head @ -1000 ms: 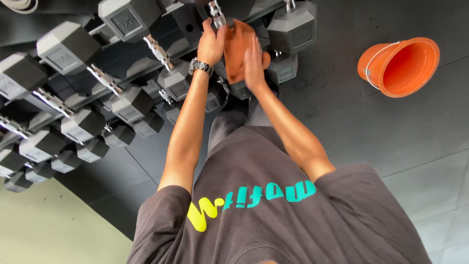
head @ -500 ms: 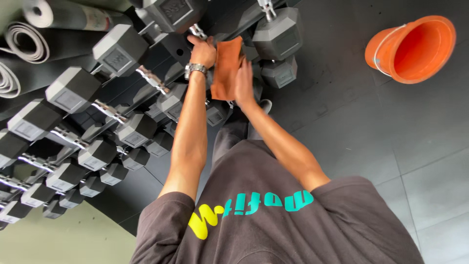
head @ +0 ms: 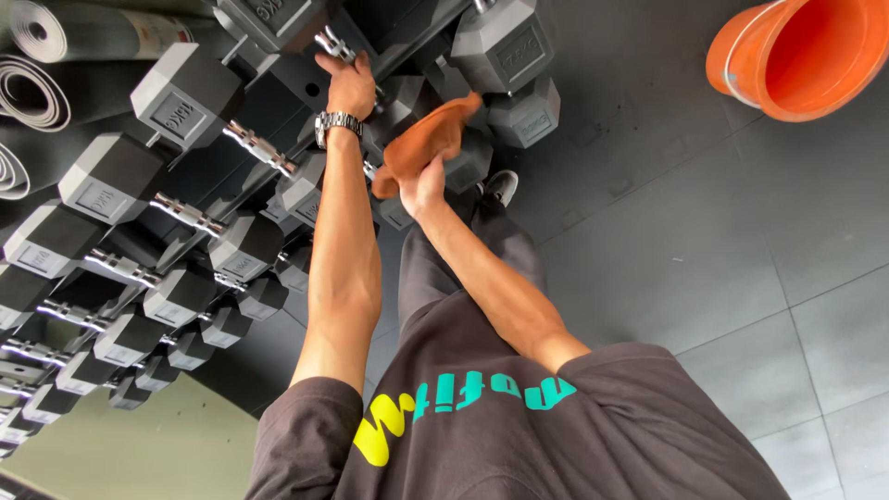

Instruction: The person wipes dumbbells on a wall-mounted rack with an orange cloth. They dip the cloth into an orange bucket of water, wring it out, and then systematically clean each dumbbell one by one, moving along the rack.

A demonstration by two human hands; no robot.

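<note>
My left hand (head: 350,88), with a metal watch on its wrist, grips the chrome handle of a grey hex dumbbell (head: 269,18) on the top row of the rack. My right hand (head: 422,182) is lower and to the right. It holds a bunched orange cloth (head: 428,139) against the end of another dumbbell (head: 468,162). Both arms reach forward from my dark t-shirt.
A tiered rack of grey hex dumbbells (head: 167,268) runs from the top centre down to the left. Rolled mats (head: 37,88) lie at the top left. An orange bucket (head: 801,56) stands on the dark rubber floor tiles at the top right. One shoe (head: 501,185) shows below the rack.
My right hand has come away from my left hand, down and to the right, and the cloth is now bunched instead of flat. My left hand stays on the chrome handle.
</note>
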